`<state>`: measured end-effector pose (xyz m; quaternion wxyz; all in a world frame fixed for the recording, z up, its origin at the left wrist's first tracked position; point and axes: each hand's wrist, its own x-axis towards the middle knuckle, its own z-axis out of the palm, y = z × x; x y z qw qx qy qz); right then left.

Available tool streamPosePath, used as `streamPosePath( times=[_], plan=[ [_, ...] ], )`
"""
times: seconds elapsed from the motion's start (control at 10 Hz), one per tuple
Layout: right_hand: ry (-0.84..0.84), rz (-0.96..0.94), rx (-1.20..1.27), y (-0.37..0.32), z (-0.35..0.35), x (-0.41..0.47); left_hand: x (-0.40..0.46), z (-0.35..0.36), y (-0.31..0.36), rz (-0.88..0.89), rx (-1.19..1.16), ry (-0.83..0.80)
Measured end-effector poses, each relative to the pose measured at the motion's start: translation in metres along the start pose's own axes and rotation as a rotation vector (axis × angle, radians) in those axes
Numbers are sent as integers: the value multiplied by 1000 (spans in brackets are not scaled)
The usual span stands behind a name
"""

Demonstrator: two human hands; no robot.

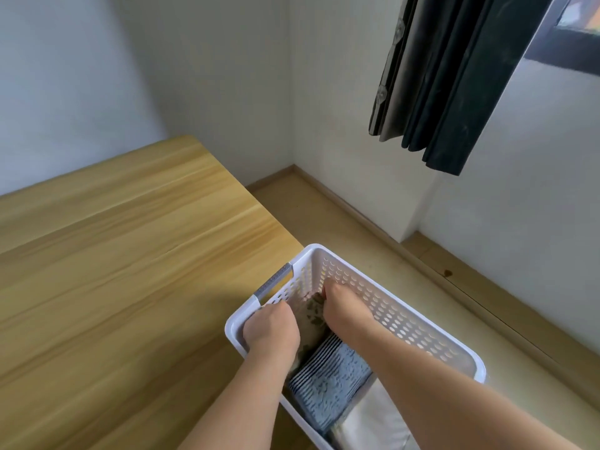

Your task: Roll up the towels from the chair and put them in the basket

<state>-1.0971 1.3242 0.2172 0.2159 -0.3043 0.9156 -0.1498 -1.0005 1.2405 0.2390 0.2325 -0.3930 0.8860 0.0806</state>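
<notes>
White towel (373,420): nearest you, rolled, lying in the near end of the basket.
Blue towel (331,381): rolled, just beyond the white one, touching it.
Your left hand (271,332): inside the basket, fingers curled round the near end of the patterned towel.
Your right hand (344,306): fingers curled round its far end.
Patterned towel (313,319): grey-green, between your hands, at the far end of the basket, beside the blue one.
Basket (406,319): white perforated plastic, grey handle, on the floor against the table.
Table (130,271): light wood, left.
Curtain (454,76): dark, hanging at far right.
</notes>
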Motion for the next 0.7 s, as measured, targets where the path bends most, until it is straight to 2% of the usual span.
streamPosePath(
  times=[0.3, 0.5, 0.6, 0.7],
  plan=[
    [2, 16, -10, 3, 2, 2, 7, 6, 1, 10, 37, 58],
    [56, -11, 35, -4, -31, -38, -28, -23, -4, 38, 2, 16],
    [77, 4, 66, -7, -56, -77, -64, -41, -13, 85, -42, 68],
    [176, 15, 130, -6, -79, -121, -101, -49, -21, 223, -174, 134]
  ],
)
